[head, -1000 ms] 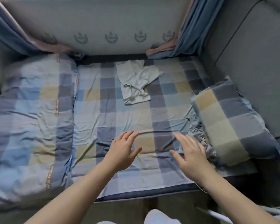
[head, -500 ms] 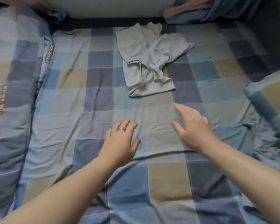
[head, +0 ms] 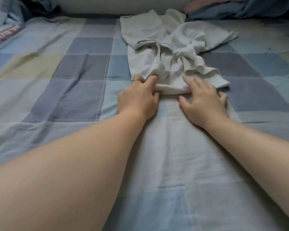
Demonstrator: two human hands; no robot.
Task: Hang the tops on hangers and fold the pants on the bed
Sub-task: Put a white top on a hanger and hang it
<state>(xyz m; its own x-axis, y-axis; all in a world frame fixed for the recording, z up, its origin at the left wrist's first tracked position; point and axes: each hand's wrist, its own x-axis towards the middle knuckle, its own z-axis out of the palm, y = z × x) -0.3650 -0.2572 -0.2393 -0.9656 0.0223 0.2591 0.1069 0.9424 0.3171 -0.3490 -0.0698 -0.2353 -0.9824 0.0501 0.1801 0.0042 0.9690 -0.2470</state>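
Note:
A crumpled pale grey-white garment lies on the checked bed sheet, stretching from the far edge toward me. My left hand, with a ring on one finger, pinches the garment's near hem at its left side. My right hand rests with fingers spread on the same hem, just to the right, and is not closed on it. Whether the garment is a top or pants cannot be told from its bunched shape. No hanger is visible.
A folded blue quilt with an orange label lies at the far left. Blue and pink curtain fabric is piled at the far right corner. A pale wall runs behind the bed.
Both hands reached forward across the bed and arrived at the garment's near hem. The left hand closed on the hem. The view moved much closer to the garment.

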